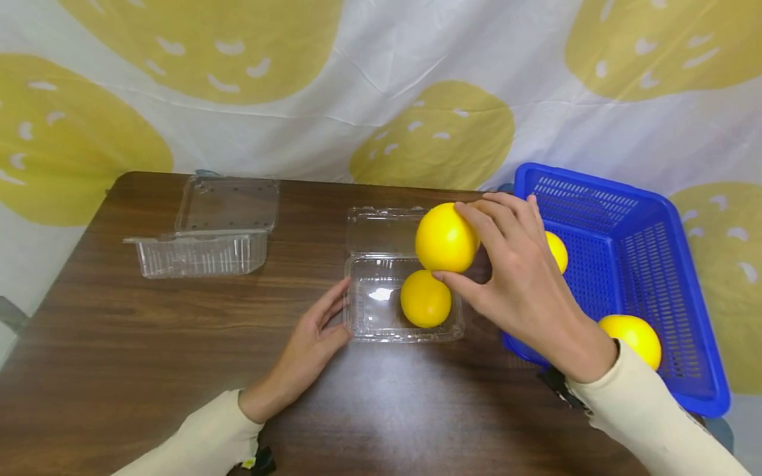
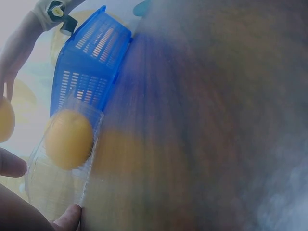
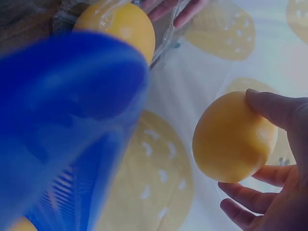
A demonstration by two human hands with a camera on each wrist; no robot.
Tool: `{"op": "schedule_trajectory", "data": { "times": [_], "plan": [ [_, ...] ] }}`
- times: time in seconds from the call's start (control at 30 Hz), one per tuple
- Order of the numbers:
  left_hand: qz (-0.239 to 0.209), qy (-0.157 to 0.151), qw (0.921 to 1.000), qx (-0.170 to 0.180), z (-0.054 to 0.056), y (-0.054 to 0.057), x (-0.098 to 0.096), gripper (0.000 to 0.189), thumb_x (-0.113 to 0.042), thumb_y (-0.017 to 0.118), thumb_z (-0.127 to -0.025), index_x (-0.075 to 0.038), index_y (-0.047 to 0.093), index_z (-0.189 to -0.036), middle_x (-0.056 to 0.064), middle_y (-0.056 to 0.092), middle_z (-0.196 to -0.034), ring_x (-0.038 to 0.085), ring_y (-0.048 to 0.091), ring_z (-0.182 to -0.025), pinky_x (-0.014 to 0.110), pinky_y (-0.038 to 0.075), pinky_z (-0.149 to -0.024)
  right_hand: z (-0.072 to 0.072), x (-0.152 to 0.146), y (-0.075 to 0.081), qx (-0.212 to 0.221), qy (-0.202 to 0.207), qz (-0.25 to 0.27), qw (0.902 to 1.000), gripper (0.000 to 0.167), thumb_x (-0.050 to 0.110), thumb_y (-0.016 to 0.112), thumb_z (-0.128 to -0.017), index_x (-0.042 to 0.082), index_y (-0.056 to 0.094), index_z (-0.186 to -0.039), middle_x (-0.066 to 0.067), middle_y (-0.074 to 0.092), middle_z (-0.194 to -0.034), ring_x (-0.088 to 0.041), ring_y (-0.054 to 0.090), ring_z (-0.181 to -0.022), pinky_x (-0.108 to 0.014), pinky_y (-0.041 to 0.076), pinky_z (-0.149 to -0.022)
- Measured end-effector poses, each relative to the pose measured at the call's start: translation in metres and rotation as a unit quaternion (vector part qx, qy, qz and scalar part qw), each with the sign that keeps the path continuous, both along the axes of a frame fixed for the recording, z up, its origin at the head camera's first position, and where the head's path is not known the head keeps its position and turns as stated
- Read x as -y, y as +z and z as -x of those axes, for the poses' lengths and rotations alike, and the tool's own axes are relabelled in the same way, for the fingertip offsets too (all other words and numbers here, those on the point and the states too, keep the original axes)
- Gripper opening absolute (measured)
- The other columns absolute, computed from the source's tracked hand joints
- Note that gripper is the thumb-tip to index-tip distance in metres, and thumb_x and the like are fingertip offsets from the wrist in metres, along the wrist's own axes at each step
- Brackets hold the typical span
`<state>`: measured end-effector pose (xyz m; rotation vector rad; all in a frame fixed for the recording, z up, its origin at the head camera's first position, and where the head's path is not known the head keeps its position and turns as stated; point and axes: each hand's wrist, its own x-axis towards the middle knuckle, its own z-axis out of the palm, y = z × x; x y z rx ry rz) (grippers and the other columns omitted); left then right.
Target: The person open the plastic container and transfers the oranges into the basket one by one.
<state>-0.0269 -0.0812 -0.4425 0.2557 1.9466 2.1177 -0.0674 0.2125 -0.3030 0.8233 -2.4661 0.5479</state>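
Observation:
My right hand (image 1: 518, 264) holds a smooth yellow round fruit (image 1: 446, 237) between thumb and fingers, above a clear plastic container (image 1: 369, 327). In the right wrist view the held fruit (image 3: 233, 139) has the thumb on one side and fingers on the other. Another yellow fruit (image 1: 425, 301) sits in the container's right half; its hinged lid (image 1: 375, 231) lies back toward the wall. At the container's left end rests my left hand (image 1: 303, 347), thumb and fingertips spread along the wall. The left wrist view shows the container's fruit (image 2: 70, 139) beyond that hand's fingertips.
A blue plastic basket (image 1: 649, 198) stands at the right, with yellow fruits (image 1: 634, 338) inside. At the back left is another clear container (image 1: 202, 254), its lid raised. A fruit-print cloth (image 1: 297, 139) hangs behind the brown wooden table (image 1: 178, 350).

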Motion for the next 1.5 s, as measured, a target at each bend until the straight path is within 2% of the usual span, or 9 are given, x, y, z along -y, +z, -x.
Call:
{"op": "schedule_trajectory", "data": {
  "times": [0.23,0.33,0.4,0.47,0.57,0.73,1.07,1.5],
  "plan": [
    [0.001,0.001,1.0,-0.003,0.0,0.0,0.0,0.081,0.009,0.056,-0.095,0.001,0.03,-0.171,0.025,0.034,-0.175,0.043,0.039,-0.158,0.041,0.05,-0.12,0.003,-0.005,0.004,-0.001,-0.008,0.006,0.9999,0.084,0.025,0.104,-0.075,-0.002,0.064,-0.144,-0.025,0.066,-0.139,-0.047,0.051,-0.138,-0.082,0.017,-0.127],
    [0.003,0.001,1.0,-0.005,0.0,0.0,0.0,0.081,0.009,0.056,-0.095,0.001,0.031,-0.171,0.024,0.033,-0.176,0.043,0.039,-0.158,0.043,0.05,-0.121,0.005,-0.009,0.006,-0.002,-0.005,0.016,0.9999,0.085,0.023,0.105,-0.073,-0.003,0.065,-0.143,-0.025,0.067,-0.136,-0.047,0.051,-0.135,-0.075,0.027,-0.127],
    [0.003,0.002,1.0,-0.005,0.0,0.0,0.0,0.081,0.009,0.056,-0.095,0.001,0.031,-0.171,0.024,0.033,-0.176,0.043,0.038,-0.159,0.043,0.049,-0.122,0.007,-0.012,0.007,-0.003,-0.001,0.024,0.9997,0.086,0.02,0.106,-0.071,-0.004,0.065,-0.142,-0.025,0.067,-0.134,-0.047,0.051,-0.133,-0.068,0.034,-0.122],
    [0.003,0.002,1.0,-0.004,0.0,-0.001,0.0,0.081,0.009,0.056,-0.095,0.001,0.031,-0.171,0.024,0.033,-0.176,0.042,0.038,-0.159,0.044,0.049,-0.122,0.009,-0.015,0.007,-0.004,0.002,0.029,0.9996,0.086,0.02,0.106,-0.07,-0.005,0.066,-0.142,-0.026,0.067,-0.132,-0.048,0.051,-0.131,-0.063,0.037,-0.115],
    [0.002,0.003,1.0,-0.003,0.0,-0.001,0.0,0.081,0.009,0.056,-0.095,0.001,0.031,-0.171,0.024,0.033,-0.176,0.042,0.038,-0.159,0.042,0.049,-0.122,0.011,-0.02,0.007,-0.002,-0.005,0.029,0.9996,0.084,0.02,0.105,-0.071,-0.005,0.066,-0.142,-0.026,0.067,-0.131,-0.048,0.051,-0.131,-0.06,0.039,-0.113],
    [0.001,0.002,1.0,0.0,0.0,-0.001,0.0,0.081,0.009,0.056,-0.095,0.001,0.03,-0.172,0.024,0.033,-0.176,0.042,0.038,-0.159,0.039,0.05,-0.12,0.014,-0.027,0.007,0.001,-0.02,0.02,0.9996,0.082,0.02,0.104,-0.074,-0.005,0.066,-0.142,-0.027,0.067,-0.131,-0.048,0.05,-0.132,-0.06,0.041,-0.113],
    [0.002,0.0,1.0,-0.005,0.0,-0.001,0.0,0.081,0.009,0.056,-0.094,0.001,0.031,-0.171,0.024,0.033,-0.176,0.043,0.038,-0.159,0.039,0.051,-0.12,0.019,-0.042,0.006,0.003,-0.048,0.019,0.9987,0.081,0.018,0.105,-0.073,-0.004,0.066,-0.141,-0.027,0.068,-0.128,-0.049,0.05,-0.129,-0.058,0.044,-0.103],
    [0.0,0.007,1.0,-0.003,0.0,-0.001,0.0,0.082,0.009,0.057,-0.094,0.001,0.031,-0.171,0.024,0.034,-0.175,0.042,0.038,-0.159,0.04,0.049,-0.122,0.022,-0.064,0.007,0.015,-0.073,0.029,0.9968,0.081,0.014,0.104,-0.073,-0.005,0.066,-0.142,-0.028,0.068,-0.134,-0.05,0.049,-0.133,-0.056,0.041,-0.111]
  ]
}}
